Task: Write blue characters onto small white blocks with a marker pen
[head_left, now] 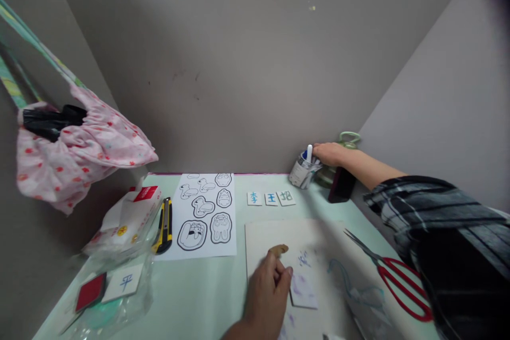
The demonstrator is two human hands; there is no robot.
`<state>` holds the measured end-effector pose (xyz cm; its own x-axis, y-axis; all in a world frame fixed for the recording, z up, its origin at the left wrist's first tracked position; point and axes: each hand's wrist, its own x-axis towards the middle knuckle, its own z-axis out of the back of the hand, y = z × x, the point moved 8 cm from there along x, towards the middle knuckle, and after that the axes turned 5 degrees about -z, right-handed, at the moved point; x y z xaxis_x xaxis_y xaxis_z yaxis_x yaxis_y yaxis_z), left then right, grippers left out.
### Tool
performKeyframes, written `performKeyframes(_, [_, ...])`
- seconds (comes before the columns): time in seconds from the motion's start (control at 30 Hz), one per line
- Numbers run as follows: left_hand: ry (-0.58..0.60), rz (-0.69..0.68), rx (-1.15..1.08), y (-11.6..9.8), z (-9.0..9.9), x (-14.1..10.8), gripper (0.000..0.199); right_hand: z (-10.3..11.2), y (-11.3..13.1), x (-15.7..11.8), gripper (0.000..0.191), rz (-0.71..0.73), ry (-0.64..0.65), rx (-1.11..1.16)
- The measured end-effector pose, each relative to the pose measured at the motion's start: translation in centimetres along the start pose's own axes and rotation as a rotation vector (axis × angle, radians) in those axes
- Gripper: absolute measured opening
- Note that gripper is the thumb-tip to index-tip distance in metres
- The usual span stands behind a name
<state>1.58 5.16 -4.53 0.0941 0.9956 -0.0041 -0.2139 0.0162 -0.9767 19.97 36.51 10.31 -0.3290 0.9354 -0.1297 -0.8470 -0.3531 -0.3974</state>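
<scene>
My right hand [327,153] reaches to the back right, at the top of a pen cup [299,172] holding markers; its fingers are bunched and partly hidden behind the pens. My left hand [269,292] rests on a white board [258,234], fingers curled, with the index finger, which has a tan bandage [278,249] on it, stretched forward. Beside its thumb lies a small white tile [303,291] with faint purple smudges. Blue marks [305,259] show on the board above the tile.
Three lettered tiles [271,199] lie behind the board. Red-handled scissors [404,287] are at the right, a phone [341,185] stands near a green jar. On the left are a printed sheet [229,223], yellow cutter [165,227], plastic bags [127,218] and a hanging pink cloth bag [91,154].
</scene>
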Motion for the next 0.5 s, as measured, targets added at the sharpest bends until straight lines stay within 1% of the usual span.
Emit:
performKeyframes(0.2, [0.001, -0.005, 0.003, -0.2, 0.0, 0.0, 0.038, -0.2, 0.2, 0.1, 0.034, -0.003, 0.035, -0.015])
performKeyframes(0.33, [0.001, -0.007, -0.002, 0.0, 0.0, 0.1, 0.038, -0.1, 0.1, 0.3, 0.034, -0.015, 0.030, 0.020])
performKeyframes(0.43, [-0.003, -0.009, -0.005, 0.0, 0.0, 0.1, 0.038, 0.5, 0.1, 0.3, 0.034, -0.024, 0.009, 0.062])
performKeyframes(0.5, [-0.007, -0.009, -0.005, 0.0, 0.0, 0.1, 0.038, 1.4, -0.2, 0.2, 0.033, -0.034, -0.023, 0.096])
